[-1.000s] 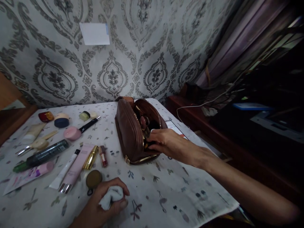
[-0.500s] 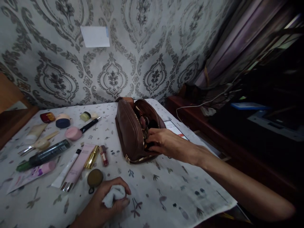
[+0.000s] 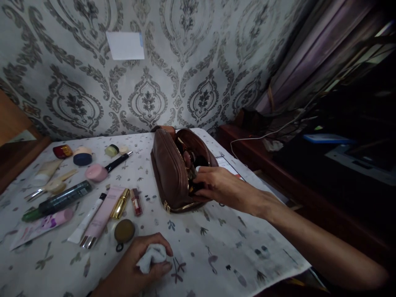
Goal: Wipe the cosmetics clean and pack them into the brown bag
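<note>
An unzipped brown bag (image 3: 170,169) stands on the patterned white cloth (image 3: 192,255), with dark and shiny items inside. My right hand (image 3: 216,183) reaches into its opening from the right, fingers bent; a small white-tipped item shows by the fingers, and what they grip is hidden. My left hand (image 3: 145,264), near the front edge, is closed around a crumpled white cloth (image 3: 152,258). Just beyond it lies a round brown compact (image 3: 124,231). A gold tube (image 3: 120,204), a red lip gloss (image 3: 136,202) and a pink tube (image 3: 103,216) lie left of the bag.
Further left are a dark green bottle (image 3: 66,200), a pink sponge (image 3: 96,173), a black brush (image 3: 119,161) and several jars and tubes. A phone (image 3: 229,167) lies behind my right hand. The patterned wall (image 3: 173,82) rises at the back, and a white cable (image 3: 262,135) runs at right.
A small white-tipped item now shows at my right hand's fingers inside the bag. The view has shifted slightly; my left hand still holds the crumpled cloth.
</note>
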Available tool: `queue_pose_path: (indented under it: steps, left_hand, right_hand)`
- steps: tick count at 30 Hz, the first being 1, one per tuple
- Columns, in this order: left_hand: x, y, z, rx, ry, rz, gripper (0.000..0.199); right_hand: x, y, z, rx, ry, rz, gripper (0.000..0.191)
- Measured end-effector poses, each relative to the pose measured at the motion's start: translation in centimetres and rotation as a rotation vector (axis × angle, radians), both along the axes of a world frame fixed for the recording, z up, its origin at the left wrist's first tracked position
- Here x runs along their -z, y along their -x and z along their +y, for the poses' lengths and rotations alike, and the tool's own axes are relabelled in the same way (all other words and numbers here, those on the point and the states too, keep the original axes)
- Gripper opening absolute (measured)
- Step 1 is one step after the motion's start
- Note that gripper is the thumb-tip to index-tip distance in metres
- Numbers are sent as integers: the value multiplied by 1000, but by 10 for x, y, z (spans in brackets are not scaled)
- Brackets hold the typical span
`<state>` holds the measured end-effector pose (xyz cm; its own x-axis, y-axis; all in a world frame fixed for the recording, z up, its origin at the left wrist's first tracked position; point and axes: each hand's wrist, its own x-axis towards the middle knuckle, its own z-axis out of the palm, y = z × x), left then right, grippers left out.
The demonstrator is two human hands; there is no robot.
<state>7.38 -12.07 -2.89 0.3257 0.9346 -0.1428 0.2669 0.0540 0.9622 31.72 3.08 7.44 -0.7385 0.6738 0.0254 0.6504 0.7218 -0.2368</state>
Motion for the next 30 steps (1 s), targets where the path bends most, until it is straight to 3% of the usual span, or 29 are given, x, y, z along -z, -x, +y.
queue_pose_path:
  steps: [7,16,25,30]
  left_hand:
    - [4,3,3,76,-14,79,25]
    - [8,4,0,76,-19,139,29]
    - [4,2,4,97,-56,128,28]
    - [3,2,3,95,-36,98,28]
  right_hand:
    - [-1,-2,-2,-16,21,38,9]
    - [1,-2,0,-21,-7,17,11]
    - [-20,-25,-9,96,43,338,10]
    - [-24,-31,-14,237,131,515,22]
